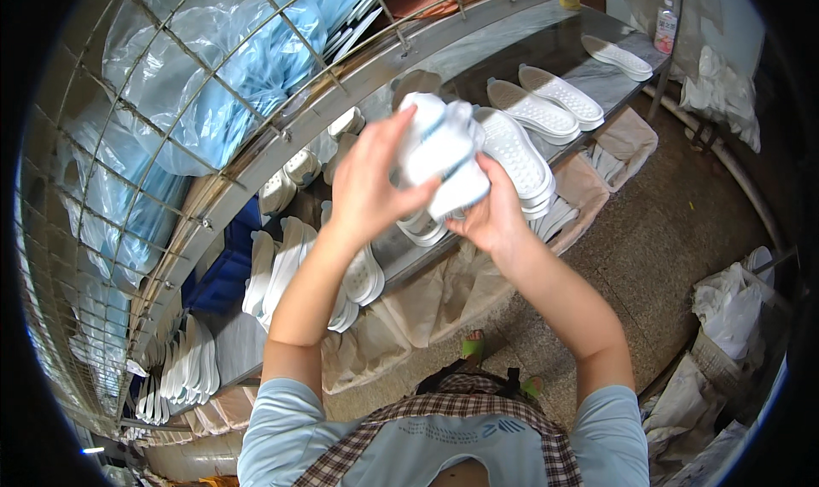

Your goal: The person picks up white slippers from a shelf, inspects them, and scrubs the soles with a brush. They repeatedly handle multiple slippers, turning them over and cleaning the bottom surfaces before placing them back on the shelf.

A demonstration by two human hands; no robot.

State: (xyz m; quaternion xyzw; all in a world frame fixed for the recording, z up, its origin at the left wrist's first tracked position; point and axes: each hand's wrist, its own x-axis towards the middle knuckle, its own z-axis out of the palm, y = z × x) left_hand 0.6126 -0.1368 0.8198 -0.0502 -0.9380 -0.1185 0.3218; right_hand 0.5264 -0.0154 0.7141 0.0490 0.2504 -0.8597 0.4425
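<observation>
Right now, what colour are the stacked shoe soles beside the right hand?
The shoe soles are white, best seen in the head view.

the held bundle (437, 150) is white with blurred blue streaks. white soles (522, 146) line the front edge of the counter (630, 40), which is marbled grey. bin liners (448, 292) below that edge are beige. the shirt (610, 423) is pale blue, the apron (554, 444) brown-and-white checked, the slippers (473, 344) lime green.

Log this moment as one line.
left grip: holding blurred white bundle | right grip: holding same bundle | nearby: white soles on grey bench
</observation>
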